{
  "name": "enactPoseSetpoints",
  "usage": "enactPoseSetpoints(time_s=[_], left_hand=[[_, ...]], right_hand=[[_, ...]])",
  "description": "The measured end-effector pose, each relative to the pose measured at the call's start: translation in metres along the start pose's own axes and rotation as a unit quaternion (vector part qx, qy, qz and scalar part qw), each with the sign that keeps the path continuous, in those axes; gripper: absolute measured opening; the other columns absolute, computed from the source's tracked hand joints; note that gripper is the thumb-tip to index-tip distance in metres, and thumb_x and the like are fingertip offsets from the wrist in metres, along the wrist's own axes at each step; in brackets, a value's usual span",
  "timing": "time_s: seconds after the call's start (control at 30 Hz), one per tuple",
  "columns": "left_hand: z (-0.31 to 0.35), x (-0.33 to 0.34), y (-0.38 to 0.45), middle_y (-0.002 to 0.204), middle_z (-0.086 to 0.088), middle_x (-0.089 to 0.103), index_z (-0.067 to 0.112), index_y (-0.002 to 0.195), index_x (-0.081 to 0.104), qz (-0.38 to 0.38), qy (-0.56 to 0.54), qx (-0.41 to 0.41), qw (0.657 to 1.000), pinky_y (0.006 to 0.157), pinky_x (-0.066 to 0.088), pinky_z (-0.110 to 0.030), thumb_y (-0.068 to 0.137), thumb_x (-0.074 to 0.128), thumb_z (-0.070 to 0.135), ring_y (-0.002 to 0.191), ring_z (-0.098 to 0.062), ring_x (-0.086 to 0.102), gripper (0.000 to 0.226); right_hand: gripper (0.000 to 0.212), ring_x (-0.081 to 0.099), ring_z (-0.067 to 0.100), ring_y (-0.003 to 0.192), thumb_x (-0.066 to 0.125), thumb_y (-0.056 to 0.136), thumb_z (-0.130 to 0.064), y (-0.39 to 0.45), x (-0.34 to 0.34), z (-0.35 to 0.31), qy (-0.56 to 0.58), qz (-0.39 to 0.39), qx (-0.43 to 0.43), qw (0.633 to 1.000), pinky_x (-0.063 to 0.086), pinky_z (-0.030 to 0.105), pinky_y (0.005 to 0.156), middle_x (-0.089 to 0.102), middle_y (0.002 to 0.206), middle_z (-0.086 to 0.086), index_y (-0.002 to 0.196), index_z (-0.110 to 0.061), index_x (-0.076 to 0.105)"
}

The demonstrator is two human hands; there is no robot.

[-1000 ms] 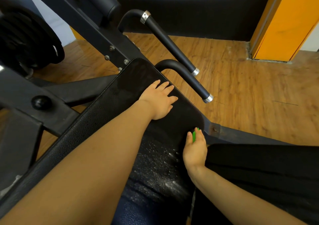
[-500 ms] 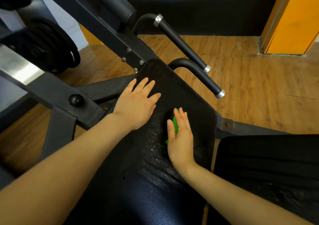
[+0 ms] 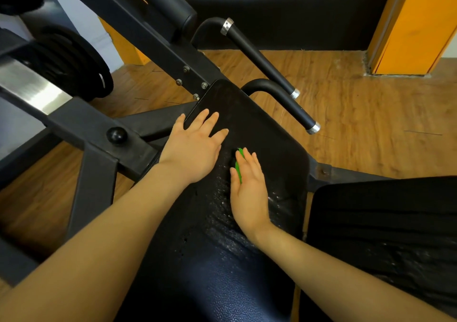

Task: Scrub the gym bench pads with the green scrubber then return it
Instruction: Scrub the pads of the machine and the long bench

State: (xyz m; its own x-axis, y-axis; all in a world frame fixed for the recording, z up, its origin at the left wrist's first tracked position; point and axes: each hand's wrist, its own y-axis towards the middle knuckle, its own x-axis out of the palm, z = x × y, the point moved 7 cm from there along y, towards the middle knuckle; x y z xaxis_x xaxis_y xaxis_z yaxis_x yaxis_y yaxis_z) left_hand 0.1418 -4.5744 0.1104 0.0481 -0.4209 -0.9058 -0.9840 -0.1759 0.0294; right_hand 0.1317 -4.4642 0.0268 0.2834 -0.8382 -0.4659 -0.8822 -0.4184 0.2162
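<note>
While under right hand (image 3: 248,190), green scrubber (image 3: 238,164), pad (image 3: 269,143)

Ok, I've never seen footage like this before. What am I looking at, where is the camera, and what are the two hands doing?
There is no robot here. The camera is worn on a person's head and looks down at their own arms. They lean over a black gym bench pad, which looks wet with droplets. The left hand lies flat on the pad with straight fingers. The right hand presses a green scrubber flat against the pad; only its edge shows. Two black handles stick out beyond the pad, over a wooden floor.
</note>
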Motion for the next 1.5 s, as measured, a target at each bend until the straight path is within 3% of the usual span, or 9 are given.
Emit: enactPoseSetpoints(time_s=[0.27, 0.47, 0.7, 1.17, 1.5], left_hand=[[0.0, -0.001, -0.001, 0.164, -0.004, 0.002, 0.033, 0.154, 0.018, 0.004, -0.01, -0.001, 1.0, 0.118, 0.011, -0.053, 0.105, 0.021, 0.037, 0.15, -0.023, -0.004, 0.048], [0.0, 0.0, -0.001, 0.164, -0.005, 0.004, 0.032, 0.154, 0.019, 0.014, 0.001, 0.003, 1.0, 0.118, 0.013, -0.054, 0.105, 0.021, 0.037, 0.151, -0.023, -0.002, 0.049], [0.001, 0.001, -0.001, 0.164, -0.005, 0.004, 0.032, 0.153, 0.019, 0.015, 0.008, 0.0, 1.0, 0.118, 0.013, -0.054, 0.105, 0.022, 0.038, 0.151, -0.023, -0.002, 0.049], [0.001, 0.001, -0.001, 0.164, -0.007, 0.002, 0.031, 0.154, 0.019, 0.011, -0.001, 0.004, 1.0, 0.118, 0.011, -0.056, 0.105, 0.022, 0.037, 0.15, -0.025, -0.004, 0.049], [0.001, 0.001, -0.002, 0.164, -0.006, 0.001, 0.031, 0.154, 0.016, 0.007, 0.005, 0.002, 1.0, 0.118, 0.011, -0.055, 0.105, 0.021, 0.037, 0.15, -0.025, -0.004, 0.05]], right_hand=[[0.045, 0.011, 0.003, 0.146, 0.043, 0.103, -0.019, -0.037, -0.029, 0.075, -0.01, 0.013, 0.084, 0.996, 0.006, 0.017, 0.117, 0.028, 0.158, -0.004, 0.148, -0.014, 0.038], [0.045, 0.011, 0.001, 0.145, 0.043, 0.104, -0.022, -0.027, -0.028, 0.055, 0.034, 0.032, 0.085, 0.995, 0.007, 0.016, 0.116, 0.029, 0.158, -0.003, 0.148, -0.014, 0.037], [0.048, 0.008, 0.009, 0.149, 0.042, 0.104, -0.026, 0.013, 0.0, -0.012, -0.014, 0.006, -0.015, 1.0, 0.002, 0.018, 0.115, 0.026, 0.16, -0.002, 0.15, -0.016, 0.034], [0.046, 0.008, 0.0, 0.145, 0.04, 0.105, -0.022, -0.009, -0.015, 0.039, -0.024, -0.003, 0.037, 0.999, 0.003, 0.016, 0.116, 0.026, 0.159, -0.006, 0.15, -0.018, 0.034], [0.046, 0.009, 0.003, 0.147, 0.04, 0.105, -0.021, -0.021, -0.024, 0.068, -0.012, 0.017, 0.085, 0.996, 0.003, 0.015, 0.114, 0.026, 0.159, -0.004, 0.15, -0.016, 0.035]])
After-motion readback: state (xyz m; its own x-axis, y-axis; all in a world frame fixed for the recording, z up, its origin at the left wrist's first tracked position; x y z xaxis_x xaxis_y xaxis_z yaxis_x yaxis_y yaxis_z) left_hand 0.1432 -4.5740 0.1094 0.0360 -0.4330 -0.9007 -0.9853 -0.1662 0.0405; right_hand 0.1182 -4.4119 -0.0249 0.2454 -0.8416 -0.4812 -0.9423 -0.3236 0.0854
